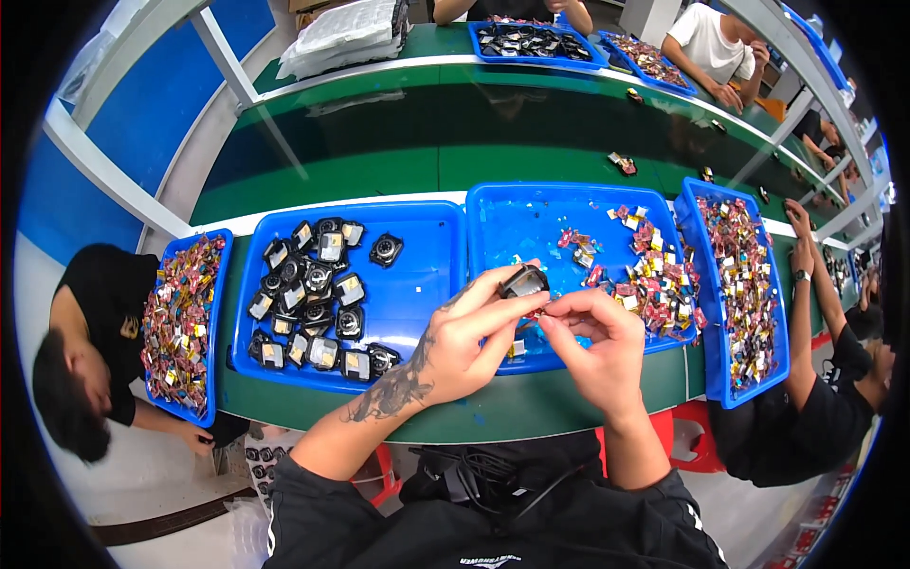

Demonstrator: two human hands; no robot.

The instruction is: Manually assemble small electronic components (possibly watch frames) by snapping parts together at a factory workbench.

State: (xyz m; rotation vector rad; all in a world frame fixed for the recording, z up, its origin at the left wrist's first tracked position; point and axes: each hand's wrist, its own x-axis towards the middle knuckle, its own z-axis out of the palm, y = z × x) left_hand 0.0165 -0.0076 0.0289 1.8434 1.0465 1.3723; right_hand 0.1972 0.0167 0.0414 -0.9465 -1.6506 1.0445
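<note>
My left hand (471,332) is closed around a black watch case (524,282), held above the front part of a blue tray (493,201). My right hand (597,343) pinches thumb and forefinger together at the lower edge of the case. A bit of red shows by those fingertips, but what they grip is too small to name. Inside that tray, small parts in red, white and yellow (654,270) are heaped on the right side. The tray at left (417,318) holds a cluster of similar black watch cases (318,277), with one lying apart (385,249).
Narrower blue bins (779,356) packed with small parts stand at both ends; the left bin (223,313) is near a seated person (95,332). Beyond a white rail runs a green conveyor belt (379,161) carrying a few loose parts. More people sit across and to the right.
</note>
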